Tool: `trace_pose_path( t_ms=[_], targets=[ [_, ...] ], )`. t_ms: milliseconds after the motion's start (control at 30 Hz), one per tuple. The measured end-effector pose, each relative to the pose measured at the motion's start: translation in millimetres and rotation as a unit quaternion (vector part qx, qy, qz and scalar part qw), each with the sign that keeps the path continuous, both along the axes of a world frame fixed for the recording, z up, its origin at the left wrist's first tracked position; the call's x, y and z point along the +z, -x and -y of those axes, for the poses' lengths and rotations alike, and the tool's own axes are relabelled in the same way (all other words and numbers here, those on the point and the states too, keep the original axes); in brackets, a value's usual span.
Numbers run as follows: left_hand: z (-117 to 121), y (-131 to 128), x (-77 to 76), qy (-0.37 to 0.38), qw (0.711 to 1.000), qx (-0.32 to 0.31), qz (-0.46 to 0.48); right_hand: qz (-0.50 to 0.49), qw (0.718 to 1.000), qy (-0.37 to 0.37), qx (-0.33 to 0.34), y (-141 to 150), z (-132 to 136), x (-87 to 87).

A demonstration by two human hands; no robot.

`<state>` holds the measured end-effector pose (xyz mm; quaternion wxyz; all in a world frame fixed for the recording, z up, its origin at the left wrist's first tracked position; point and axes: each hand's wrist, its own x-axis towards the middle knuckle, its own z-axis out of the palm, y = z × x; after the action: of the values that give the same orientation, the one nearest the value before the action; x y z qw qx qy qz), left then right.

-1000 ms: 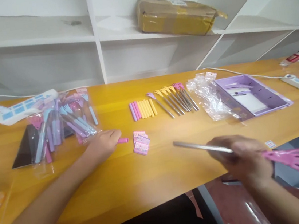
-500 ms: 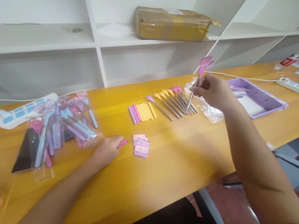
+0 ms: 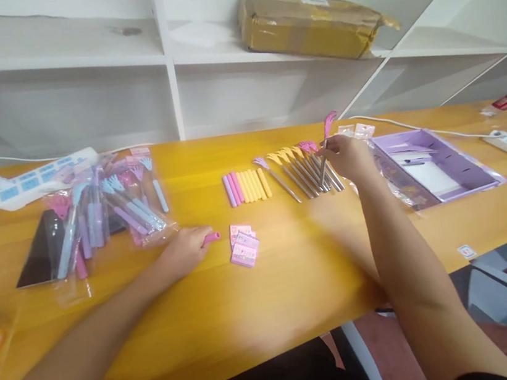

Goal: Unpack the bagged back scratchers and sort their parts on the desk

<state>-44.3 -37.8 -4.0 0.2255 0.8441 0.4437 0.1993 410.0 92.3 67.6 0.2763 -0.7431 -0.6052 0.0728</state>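
Note:
My right hand (image 3: 346, 156) is closed on a pink hand-shaped back scratcher (image 3: 326, 133) with a metal shaft, holding it tilted over the row of similar scratchers (image 3: 300, 168) lying on the yellow table (image 3: 292, 272). My left hand (image 3: 185, 249) rests on the table, closed on a small pink grip sleeve (image 3: 210, 238). Just right of it lies a small stack of pink cards (image 3: 243, 248). A row of pink and yellow sleeves (image 3: 246, 186) lies left of the scratchers.
A clear bag of blue, purple and pink scratchers (image 3: 106, 206) lies at left beside a white power strip (image 3: 41, 177). A purple tray (image 3: 432, 163) and crumpled plastic sit at right. A brown parcel (image 3: 310, 20) rests on the white shelf behind.
My right hand carried the pink scratcher from the near right edge up to the row of scratchers and has lowered it over them. My left hand stayed put on the pink sleeve.

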Motion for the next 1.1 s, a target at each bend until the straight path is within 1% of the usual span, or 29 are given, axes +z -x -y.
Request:
trace_pose_path(
  t_ms=[67, 133, 167, 233, 267, 300, 367, 433, 500, 567, 633, 667, 733, 933, 1100],
  targets=[
    [-0.1, 0.2, -0.3, 0.003, 1.000, -0.002, 0.000, -0.027, 1.000, -0.012, 0.007, -1.8, 2.3, 1.2],
    [-0.2, 0.8, -0.6, 0.006, 1.000, -0.001, -0.001, -0.115, 0.993, -0.031, 0.009, -5.5, 3.7, 3.7],
    [-0.3, 1.1, -0.6, 0.006, 1.000, 0.001, -0.001, -0.178, 0.983, -0.040, 0.009, -7.7, 3.7, 4.6],
    [-0.6, 1.7, -0.3, 0.009, 1.000, 0.004, -0.004, -0.300, 0.952, -0.060, 0.019, -12.1, 2.1, 4.3],
    [-0.7, 1.9, 0.1, 0.012, 1.000, 0.005, -0.005, -0.339, 0.938, -0.068, 0.027, -13.9, 0.8, 2.6],
    [-0.8, 2.0, 0.5, 0.017, 1.000, 0.006, -0.007, -0.360, 0.929, -0.078, 0.030, -15.4, -0.8, -0.2],
    [-1.1, 2.0, 1.6, 0.028, 1.000, 0.008, -0.011, -0.359, 0.928, -0.096, 0.031, -17.0, -3.6, -8.2],
    [-1.4, 1.7, 2.6, 0.034, 0.999, 0.009, -0.014, -0.334, 0.936, -0.109, 0.021, -17.0, -4.8, -17.9],
    [-1.7, 1.3, 3.9, 0.035, 0.999, 0.009, -0.015, -0.270, 0.957, -0.103, 0.010, -15.9, -4.4, -27.3],
    [-1.9, 0.8, 5.7, 0.039, 0.999, 0.007, -0.013, -0.151, 0.985, -0.089, 0.004, -14.2, -3.6, -35.6],
    [-2.0, 0.2, 8.3, 0.048, 0.999, 0.005, -0.010, -0.011, 0.997, -0.081, 0.000, -11.8, -3.6, -43.2],
    [-1.9, -0.1, 9.7, 0.053, 0.999, 0.005, -0.009, 0.038, 0.996, -0.078, 0.001, -10.5, -4.0, -46.9],
    [-1.8, -0.7, 12.4, 0.056, 0.998, 0.005, -0.006, 0.093, 0.994, -0.064, -0.001, -7.5, -5.4, -54.2],
    [-2.5, -0.4, 13.2, 0.065, 0.998, 0.004, 0.002, 0.174, 0.984, -0.007, -0.022, -3.6, -9.7, -69.9],
    [-3.4, 0.6, 10.7, 0.063, 0.998, -0.004, 0.017, 0.209, 0.978, -0.011, -0.007, -6.4, -12.3, -75.3]
  ],
)
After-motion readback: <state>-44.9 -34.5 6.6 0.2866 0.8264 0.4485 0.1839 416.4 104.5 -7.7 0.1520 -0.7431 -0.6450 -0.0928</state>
